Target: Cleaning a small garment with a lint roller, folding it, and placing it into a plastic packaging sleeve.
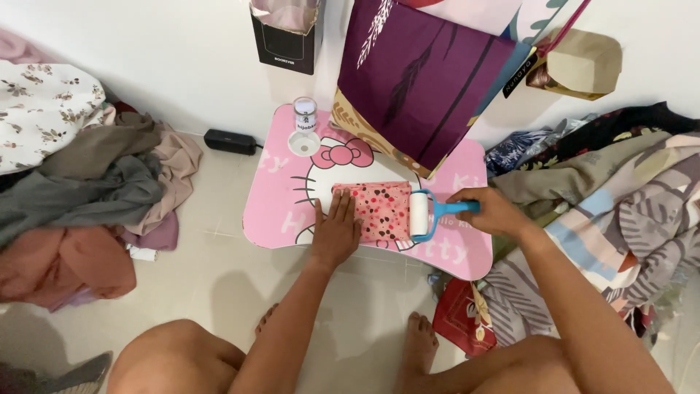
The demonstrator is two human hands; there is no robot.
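Observation:
A folded pink cloth [379,208] with dark spots lies on a small pink table [273,204] printed with a cartoon cat. My left hand [335,232] rests flat on the cloth's left edge, fingers spread. My right hand [496,211] grips the blue handle of a lint roller [421,214]. The roller's white drum sits on the right edge of the cloth.
A small clear jar [304,125] stands at the table's back edge. Purple patterned bags [423,80] lean against the wall behind. Heaps of clothes lie on the floor at left [87,182] and right [620,190]. A black box [230,141] sits by the wall. My bare feet are below the table.

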